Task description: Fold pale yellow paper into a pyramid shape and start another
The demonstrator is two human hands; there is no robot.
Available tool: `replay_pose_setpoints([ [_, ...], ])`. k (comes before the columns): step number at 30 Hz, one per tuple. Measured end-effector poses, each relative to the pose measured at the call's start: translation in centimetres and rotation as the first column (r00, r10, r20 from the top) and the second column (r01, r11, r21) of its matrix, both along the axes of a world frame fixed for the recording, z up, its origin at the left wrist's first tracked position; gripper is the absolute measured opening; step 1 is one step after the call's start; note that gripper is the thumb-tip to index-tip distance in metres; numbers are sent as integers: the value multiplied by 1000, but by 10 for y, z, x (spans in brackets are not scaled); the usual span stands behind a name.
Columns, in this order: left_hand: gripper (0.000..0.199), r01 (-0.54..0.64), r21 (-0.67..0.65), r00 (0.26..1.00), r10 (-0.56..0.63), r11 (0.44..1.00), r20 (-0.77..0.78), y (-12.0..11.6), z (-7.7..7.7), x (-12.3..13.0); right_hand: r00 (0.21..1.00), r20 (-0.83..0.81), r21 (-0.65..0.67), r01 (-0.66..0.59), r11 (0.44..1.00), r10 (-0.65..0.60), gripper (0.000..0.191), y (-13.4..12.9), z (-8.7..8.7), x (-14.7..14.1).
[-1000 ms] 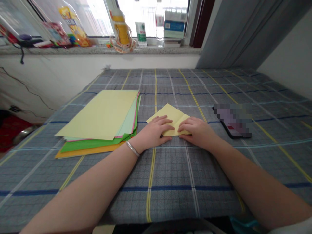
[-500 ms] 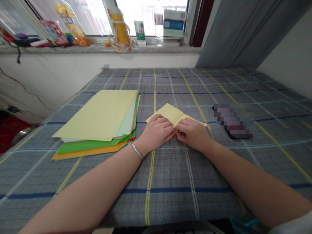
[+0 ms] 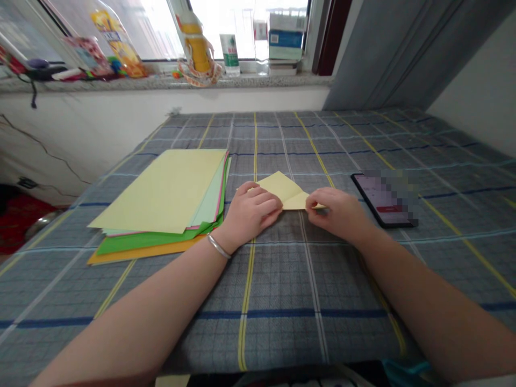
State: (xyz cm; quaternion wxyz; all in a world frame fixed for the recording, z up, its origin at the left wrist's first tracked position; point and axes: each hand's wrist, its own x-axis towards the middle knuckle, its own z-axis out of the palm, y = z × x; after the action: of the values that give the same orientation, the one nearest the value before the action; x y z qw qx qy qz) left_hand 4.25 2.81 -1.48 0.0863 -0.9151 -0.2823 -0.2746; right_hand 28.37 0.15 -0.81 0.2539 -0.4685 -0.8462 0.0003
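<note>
A folded piece of pale yellow paper (image 3: 280, 186) lies on the checked cloth between my hands, with a crease running across it and a pointed corner at the far side. My left hand (image 3: 256, 209), with a silver bangle at the wrist, grips the paper's left part, fingers close together and thumb at the near edge. At the right end, my right hand (image 3: 332, 210) pinches the paper between thumb and fingers. Both hands cover the paper's side corners.
Left of my hands lies a stack of coloured paper (image 3: 161, 188), a yellow sheet on top. A phone (image 3: 382, 201), partly blurred out, lies on the right. Beyond the checked cloth (image 3: 282, 290), a windowsill (image 3: 153, 81) holds bottles, a tube (image 3: 230, 54) and boxes.
My hands have moved apart, the left one to the left and the right one to the right. More of the paper's near edge shows between them.
</note>
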Motion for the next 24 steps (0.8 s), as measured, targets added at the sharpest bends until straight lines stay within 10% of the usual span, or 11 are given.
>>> replay_pose_setpoints([
  [21, 13, -42, -274, 958, 116, 961, 261, 5, -8, -5, 957, -196, -12, 215, 977, -213, 12, 5, 18, 30],
  [24, 12, -28, -287, 961, 105, 958, 256, 5, -8, -4, 978, -195, 76, 95, 993, -78, 16, 5, 15, 24],
])
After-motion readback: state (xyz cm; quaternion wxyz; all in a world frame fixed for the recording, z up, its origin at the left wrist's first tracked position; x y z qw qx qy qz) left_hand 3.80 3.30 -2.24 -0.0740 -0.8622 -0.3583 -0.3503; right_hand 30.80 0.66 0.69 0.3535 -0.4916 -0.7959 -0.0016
